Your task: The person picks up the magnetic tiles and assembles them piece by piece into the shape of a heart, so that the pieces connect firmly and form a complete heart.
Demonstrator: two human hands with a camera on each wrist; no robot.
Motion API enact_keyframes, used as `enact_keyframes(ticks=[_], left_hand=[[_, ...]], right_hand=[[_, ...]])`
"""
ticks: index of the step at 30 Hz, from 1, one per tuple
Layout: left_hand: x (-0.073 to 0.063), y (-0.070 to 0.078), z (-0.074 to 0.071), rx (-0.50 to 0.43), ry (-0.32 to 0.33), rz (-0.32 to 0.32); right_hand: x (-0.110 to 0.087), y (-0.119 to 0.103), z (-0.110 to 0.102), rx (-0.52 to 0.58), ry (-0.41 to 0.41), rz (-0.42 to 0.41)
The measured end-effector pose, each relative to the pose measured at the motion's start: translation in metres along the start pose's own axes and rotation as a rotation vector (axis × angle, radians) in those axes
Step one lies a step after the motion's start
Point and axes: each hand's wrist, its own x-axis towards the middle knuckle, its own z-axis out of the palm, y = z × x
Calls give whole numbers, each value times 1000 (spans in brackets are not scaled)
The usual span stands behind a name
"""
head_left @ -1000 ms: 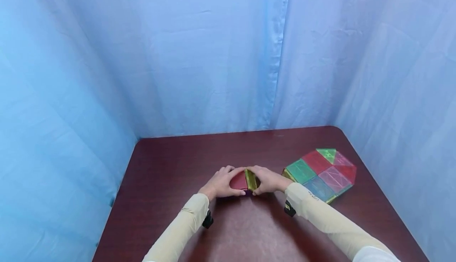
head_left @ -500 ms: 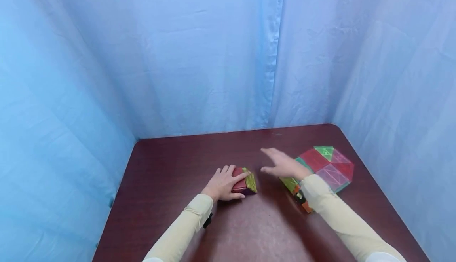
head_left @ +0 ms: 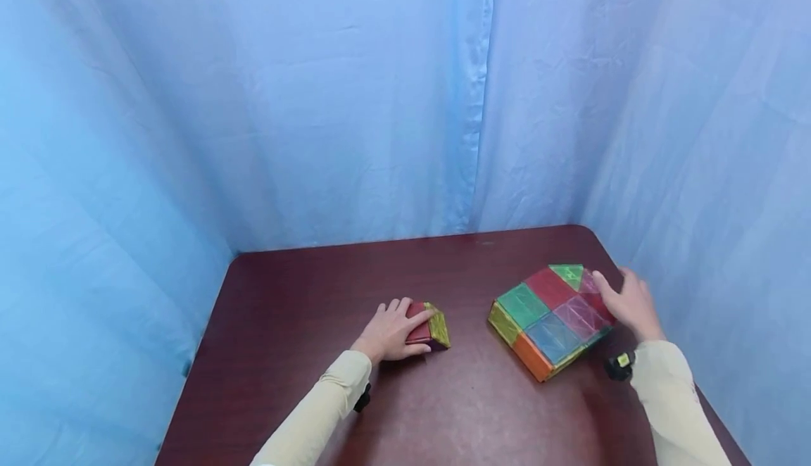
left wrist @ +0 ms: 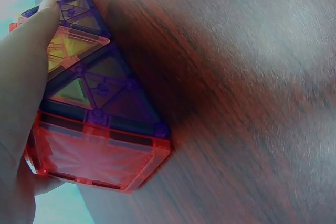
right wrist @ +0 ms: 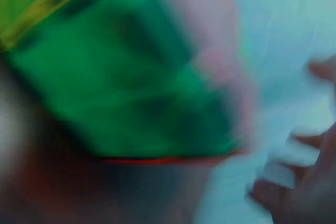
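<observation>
My left hand [head_left: 388,332] holds a small block of magnetic tiles [head_left: 439,330] on the table, left of the larger build. The left wrist view shows its thumb against purple triangular tiles [left wrist: 110,85], with a red square tile [left wrist: 89,153] on the nearer end. My right hand [head_left: 635,309] is at the right end of a larger magnetic tile build [head_left: 538,336], its fingers spread loosely and holding nothing. That build is a low, flat-topped box with red, green, blue and pink tiles above and yellow and orange sides. A green tile [right wrist: 126,82] of it is blurred in the right wrist view.
Both builds stand on a dark reddish-brown table [head_left: 304,290]. Blue curtains [head_left: 355,114] hang behind it and along both sides. Each wrist wears a small black camera, such as the right camera [head_left: 619,366].
My right hand has let go of the small block and swept right, across to the far side of the larger build. The left hand has stayed on the small block.
</observation>
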Motion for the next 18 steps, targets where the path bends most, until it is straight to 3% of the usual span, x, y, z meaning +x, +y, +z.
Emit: enact_keyframes(ticks=[3, 5, 8, 13, 18], left_hand=[[1, -1, -1, -14, 0, -6], [1, -2, -1, -29, 0, -13], [2, -3, -4, -91, -6, -34], [5, -8, -10, -329, 15, -153], [14, -18, -18, -733, 113, -329]], right_hand=[[-9, 29, 18, 389, -24, 178], [-12, 39, 33, 628, 14, 283], [-13, 44, 48, 868, 79, 315], [-6, 39, 59, 993, -2, 207], [5, 24, 72, 939, -104, 170]])
